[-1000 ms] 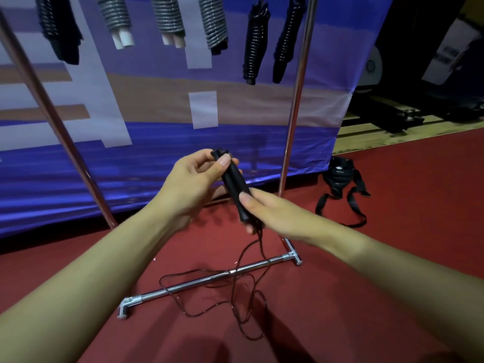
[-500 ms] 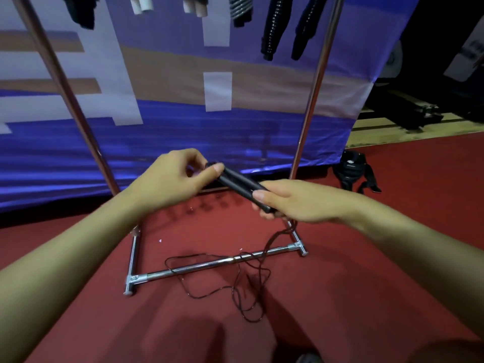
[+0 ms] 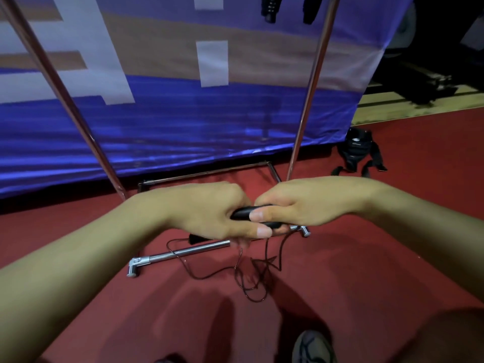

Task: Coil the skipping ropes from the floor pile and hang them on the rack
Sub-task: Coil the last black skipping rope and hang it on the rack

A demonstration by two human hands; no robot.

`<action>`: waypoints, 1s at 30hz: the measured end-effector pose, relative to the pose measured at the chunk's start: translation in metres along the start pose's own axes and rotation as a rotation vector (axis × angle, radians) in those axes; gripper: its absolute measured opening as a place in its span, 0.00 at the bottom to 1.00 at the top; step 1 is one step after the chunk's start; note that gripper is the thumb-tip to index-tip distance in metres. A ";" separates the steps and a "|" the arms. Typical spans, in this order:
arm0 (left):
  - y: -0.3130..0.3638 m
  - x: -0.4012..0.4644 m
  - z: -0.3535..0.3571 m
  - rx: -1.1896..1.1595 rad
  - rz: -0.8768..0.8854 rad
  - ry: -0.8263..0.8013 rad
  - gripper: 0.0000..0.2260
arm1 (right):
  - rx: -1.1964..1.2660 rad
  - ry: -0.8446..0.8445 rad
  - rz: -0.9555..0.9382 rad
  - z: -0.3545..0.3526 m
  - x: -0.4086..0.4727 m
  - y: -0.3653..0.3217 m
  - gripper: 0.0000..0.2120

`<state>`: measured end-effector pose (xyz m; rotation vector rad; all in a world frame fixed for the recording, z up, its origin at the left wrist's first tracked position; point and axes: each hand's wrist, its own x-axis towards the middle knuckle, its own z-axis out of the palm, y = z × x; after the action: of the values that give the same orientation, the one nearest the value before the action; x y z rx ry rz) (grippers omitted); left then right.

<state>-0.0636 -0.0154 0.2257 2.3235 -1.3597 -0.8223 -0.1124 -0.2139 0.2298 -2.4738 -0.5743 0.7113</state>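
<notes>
Rack (image 3: 311, 82) poles beyond both hands (image 3: 209, 208) (black strap bundle (image 3: 356, 150) aside).

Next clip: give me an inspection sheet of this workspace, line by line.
Surface: red floor.
Job's things: black rope handles gripped in both hands; thin cord trails loose on the floor over the rack base bar; two black coiled ropes hang at the top edge.
Clutter: black strapped bag on the floor, right of the rack.
Grippers: left hand and right hand both grip the handles, close together.
Cables: nothing seen besides the cord.
Surroundings: blue banner behind the rack; shoe at the bottom edge.
</notes>
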 end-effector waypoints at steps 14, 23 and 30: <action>0.002 0.018 0.008 -0.127 -0.022 0.222 0.19 | 0.062 0.554 0.073 0.002 0.000 0.003 0.27; -0.014 0.004 -0.017 -0.259 -0.103 0.353 0.15 | 0.265 0.393 0.031 -0.012 0.000 0.019 0.14; -0.033 0.002 -0.014 -0.286 -0.213 0.348 0.18 | -0.284 0.355 -0.023 -0.017 -0.004 0.021 0.08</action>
<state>-0.0321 -0.0007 0.2179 2.2716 -0.8051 -0.5869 -0.1003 -0.2384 0.2316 -2.7604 -0.5975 0.1780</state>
